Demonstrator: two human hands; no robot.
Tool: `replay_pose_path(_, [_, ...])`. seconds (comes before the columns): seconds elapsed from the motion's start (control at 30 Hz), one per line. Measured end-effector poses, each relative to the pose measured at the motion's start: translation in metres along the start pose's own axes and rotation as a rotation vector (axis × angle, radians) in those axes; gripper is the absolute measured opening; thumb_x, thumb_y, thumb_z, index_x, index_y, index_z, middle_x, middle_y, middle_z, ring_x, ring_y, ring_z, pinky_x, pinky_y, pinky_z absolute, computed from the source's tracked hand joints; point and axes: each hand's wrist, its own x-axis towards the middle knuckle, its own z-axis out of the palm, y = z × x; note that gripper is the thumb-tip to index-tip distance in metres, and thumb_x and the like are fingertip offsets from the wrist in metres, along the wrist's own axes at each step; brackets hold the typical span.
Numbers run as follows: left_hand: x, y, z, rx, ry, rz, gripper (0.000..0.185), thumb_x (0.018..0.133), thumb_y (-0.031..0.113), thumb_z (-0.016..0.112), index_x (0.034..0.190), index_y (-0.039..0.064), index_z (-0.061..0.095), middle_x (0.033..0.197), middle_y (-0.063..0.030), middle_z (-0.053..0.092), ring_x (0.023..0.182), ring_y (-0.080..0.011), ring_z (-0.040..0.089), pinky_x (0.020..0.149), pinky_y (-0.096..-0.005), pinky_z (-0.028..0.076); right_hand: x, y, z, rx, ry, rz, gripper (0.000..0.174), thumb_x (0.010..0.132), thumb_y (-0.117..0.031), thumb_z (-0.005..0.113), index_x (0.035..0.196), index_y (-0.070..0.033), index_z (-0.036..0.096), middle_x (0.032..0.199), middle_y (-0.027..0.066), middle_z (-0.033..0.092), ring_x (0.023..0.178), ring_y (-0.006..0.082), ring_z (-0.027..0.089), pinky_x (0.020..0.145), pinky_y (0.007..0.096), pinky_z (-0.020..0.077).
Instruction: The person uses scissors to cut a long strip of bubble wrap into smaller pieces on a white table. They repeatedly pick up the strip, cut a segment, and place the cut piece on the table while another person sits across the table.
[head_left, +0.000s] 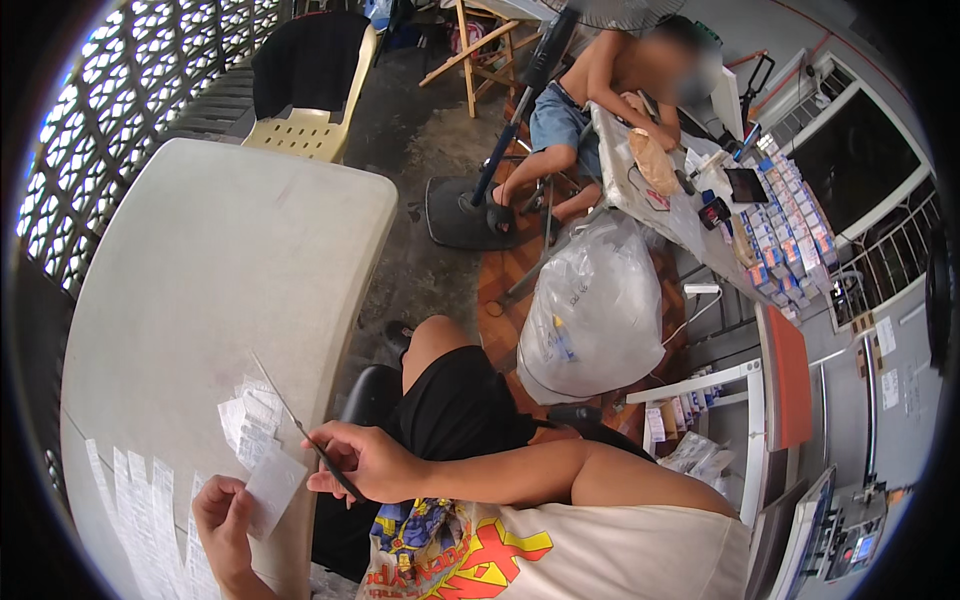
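Observation:
My left hand (223, 517) pinches a small translucent plastic sachet (276, 487) between thumb and fingers above the white table (232, 247). In my right hand (379, 465) is a pair of scissors (279, 394) with dark handles. The blades point away from me toward the far left and appear together, seen nearly edge-on. Beneath the blades lies a loose pile of small printed paper slips (251, 420). Long printed paper strips (142, 502) are spread near the table's left corner, close to my left hand. The scissors and the sachet look apart.
A yellow plastic chair (300, 135) with black cloth over it stands beyond the table. A large filled plastic bag (592, 315) is on the floor. At another table (682, 217), another person (600, 90) sits beside stacked small boxes (795, 217). A fan stand (469, 214) is between.

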Motion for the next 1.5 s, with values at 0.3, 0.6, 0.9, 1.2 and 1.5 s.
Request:
replay_pose_path(0.3, [-0.005, 0.0, 0.008, 0.216, -0.122, -0.016, 0.003, 0.09, 0.001, 0.063, 0.091, -0.003, 0.064, 0.075, -0.0004, 0.061, 0.066, -0.0056, 0.054, 0.06, -0.02, 0.04, -0.005, -0.018, 0.01, 0.216, 0.044, 0.006, 0.05, 0.085, -0.003, 0.076, 0.126, -0.003, 0.047, 0.087, 0.0064, 0.061, 0.065, 0.0098, 0.061, 0.056, 0.0252, 0.0551])
replay_pose_path(0.6, [-0.008, 0.003, 0.018, 0.119, -0.158, 0.008, 0.025, 0.088, 0.021, 0.076, 0.086, -0.002, 0.067, 0.073, -0.0006, 0.064, 0.065, -0.0079, 0.056, 0.059, -0.0226, 0.043, -0.015, -0.022, 0.007, 0.058, 0.055, -0.094, 0.044, 0.086, 0.002, 0.073, 0.122, -0.004, 0.048, 0.085, 0.0033, 0.059, 0.067, 0.0069, 0.059, 0.058, 0.0239, 0.0527])
replay_pose_path(0.9, [0.01, -0.005, -0.016, -0.219, 0.227, 0.054, 0.023, 0.093, 0.023, 0.068, 0.088, 0.0, 0.067, 0.078, -0.0038, 0.064, 0.067, -0.0117, 0.059, 0.06, -0.0262, 0.045, -0.036, 0.008, -0.002, -0.277, -0.119, 0.032, 0.052, 0.083, -0.009, 0.082, 0.123, 0.0, 0.052, 0.077, 0.0012, 0.062, 0.072, 0.005, 0.06, 0.066, 0.0223, 0.0517])
replay_pose_path(1.2, [-0.001, 0.001, -0.011, -0.151, 0.067, -0.007, 0.02, 0.092, 0.022, 0.07, 0.083, 0.004, 0.065, 0.074, 0.0019, 0.061, 0.063, -0.0051, 0.056, 0.056, -0.0219, 0.046, -0.026, -0.007, 0.022, -0.264, -0.282, 0.144, 0.054, 0.088, -0.016, 0.079, 0.128, 0.002, 0.049, 0.087, 0.0062, 0.062, 0.075, 0.0068, 0.06, 0.062, 0.0198, 0.0499])
replay_pose_path(1.5, [0.007, 0.001, -0.006, -0.163, 0.112, -0.013, 0.019, 0.092, 0.02, 0.068, 0.081, 0.006, 0.062, 0.073, 0.0019, 0.061, 0.061, -0.0049, 0.055, 0.054, -0.0219, 0.046, -0.021, -0.006, 0.021, -0.29, -0.293, 0.166, 0.051, 0.087, -0.014, 0.08, 0.125, 0.003, 0.051, 0.085, 0.003, 0.06, 0.075, 0.0048, 0.057, 0.067, 0.0185, 0.048])
